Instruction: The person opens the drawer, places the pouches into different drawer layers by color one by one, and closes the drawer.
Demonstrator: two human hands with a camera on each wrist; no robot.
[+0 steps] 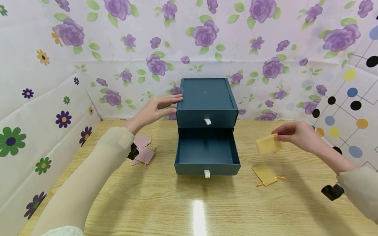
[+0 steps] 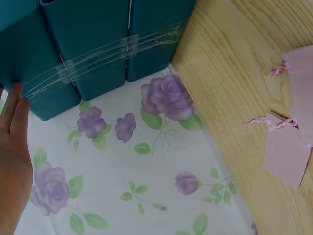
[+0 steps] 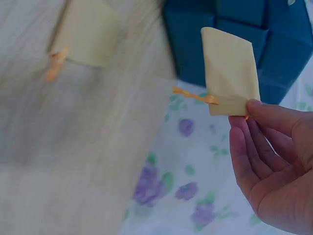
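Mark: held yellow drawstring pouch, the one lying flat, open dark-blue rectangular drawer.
Held yellow drawstring pouch [image 3: 231, 71]: right wrist view, middle of its face.
Lying yellow drawstring pouch [image 1: 264, 174]: head view, middle of its face.
Open dark-blue rectangular drawer [image 1: 205, 152]: head view, bare inside floor.

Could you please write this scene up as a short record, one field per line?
Left hand: touches the left side of the blue drawer unit
Right hand: pinches a yellow pouch near its drawstring, above the table
Top drawer: closed
Open drawer: directly below it, pulled out
Second yellow pouch: lies on the table, right of the unit
Pink pouches: lie on the table, left of the unit
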